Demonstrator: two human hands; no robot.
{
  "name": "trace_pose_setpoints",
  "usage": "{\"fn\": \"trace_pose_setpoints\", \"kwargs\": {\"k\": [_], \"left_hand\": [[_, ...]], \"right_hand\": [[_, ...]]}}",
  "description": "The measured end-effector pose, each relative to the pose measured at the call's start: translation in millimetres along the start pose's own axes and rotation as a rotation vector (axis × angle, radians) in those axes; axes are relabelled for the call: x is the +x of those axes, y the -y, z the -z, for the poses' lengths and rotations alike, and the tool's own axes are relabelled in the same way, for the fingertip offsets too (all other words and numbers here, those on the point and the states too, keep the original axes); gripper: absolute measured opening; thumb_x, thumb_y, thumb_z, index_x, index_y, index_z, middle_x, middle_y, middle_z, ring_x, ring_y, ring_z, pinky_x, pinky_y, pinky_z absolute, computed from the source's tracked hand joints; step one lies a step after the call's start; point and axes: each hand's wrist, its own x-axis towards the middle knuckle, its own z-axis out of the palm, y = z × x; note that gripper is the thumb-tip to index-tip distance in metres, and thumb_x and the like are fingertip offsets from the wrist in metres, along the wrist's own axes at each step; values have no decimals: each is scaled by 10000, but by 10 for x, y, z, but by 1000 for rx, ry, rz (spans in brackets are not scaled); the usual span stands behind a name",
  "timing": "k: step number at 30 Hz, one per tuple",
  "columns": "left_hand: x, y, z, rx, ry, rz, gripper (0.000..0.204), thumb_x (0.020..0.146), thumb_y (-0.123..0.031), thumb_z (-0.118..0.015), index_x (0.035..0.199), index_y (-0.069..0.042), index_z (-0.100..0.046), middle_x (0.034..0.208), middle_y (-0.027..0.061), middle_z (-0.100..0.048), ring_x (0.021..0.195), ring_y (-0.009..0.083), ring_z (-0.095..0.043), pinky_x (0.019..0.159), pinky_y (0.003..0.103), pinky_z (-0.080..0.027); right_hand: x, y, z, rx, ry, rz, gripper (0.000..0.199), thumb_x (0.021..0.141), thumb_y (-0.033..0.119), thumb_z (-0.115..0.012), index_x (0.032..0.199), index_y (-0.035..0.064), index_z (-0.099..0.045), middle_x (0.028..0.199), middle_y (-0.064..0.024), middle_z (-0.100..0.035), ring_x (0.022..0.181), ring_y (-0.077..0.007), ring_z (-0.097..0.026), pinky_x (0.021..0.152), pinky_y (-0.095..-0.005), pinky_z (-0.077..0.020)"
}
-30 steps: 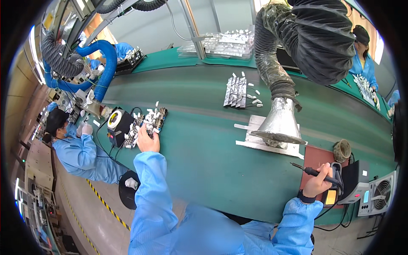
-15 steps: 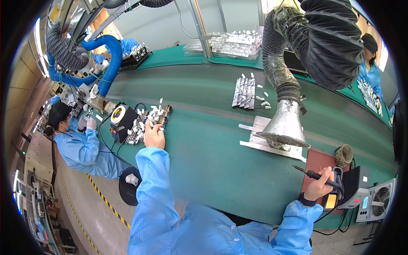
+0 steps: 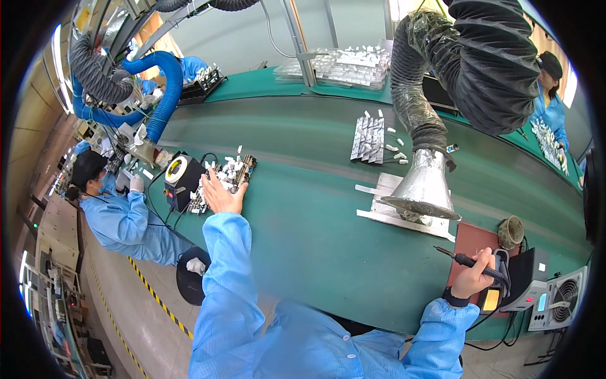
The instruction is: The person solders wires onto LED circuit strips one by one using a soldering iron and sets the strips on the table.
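Observation:
My left hand (image 3: 222,193) lies with fingers stretched over a cluster of small boards with white connectors (image 3: 235,168) on the green bench. Its fingers hide part of the cluster, and nothing shows gripped in them. At the right, my right hand (image 3: 472,278) is closed around the black handle of a soldering iron (image 3: 466,259), its metal tip pointing left. Below the iron is a reddish-brown mat (image 3: 470,237). A black soldering station (image 3: 529,273) stands beside that hand, with a yellow sponge (image 3: 491,299) near the wrist.
A metal fume hood (image 3: 421,183) hangs over a pale fixture (image 3: 379,215). Farther back, strip boards with white connectors (image 3: 368,140) lie on the belt. A round solder-wire reel (image 3: 177,170) stands left of the cluster. A round pot (image 3: 510,231) sits at the right. A co-worker (image 3: 120,215) sits at the left.
My left hand has spread its fingers and shifted slightly left over the cluster. The strip boards on the belt have slid a little to the right. My right hand has stayed still.

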Motion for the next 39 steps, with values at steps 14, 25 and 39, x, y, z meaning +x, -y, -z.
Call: {"fn": "trace_pose_setpoints", "kwargs": {"k": [14, 25, 39], "left_hand": [[431, 404, -557, -509, 446, 146, 596, 801, -235, -860, 1295, -30, -597, 1163, 142, -709, 1070, 248, -678, 944, 364, -515], [-69, 57, 22, -731, 378, 55, 292, 798, -84, -779, 1011, -58, -581, 915, 85, -647, 870, 183, -620, 800, 337, -501], [-1143, -1083, 1611, -924, 770, -621, 386, 695, -7, -790, 1046, -27, -630, 1134, 185, -658, 1038, 362, -672, 892, 408, -555]], "right_hand": [[-14, -35, 49, -38, 1, -62, 396, 1073, 176, -537, 700, 62, -465, 697, -4, -473, 674, -94, -443, 653, -265, -385], [37, -28, 23, -23, 7, -33, 393, 1069, 168, -537, 702, 56, -455, 702, -11, -471, 682, -99, -435, 657, -264, -369], [120, -108, -693, 144, 21, 30, 391, 1054, 154, -562, 688, 45, -478, 697, 2, -498, 674, -83, -455, 670, -249, -410]]}}
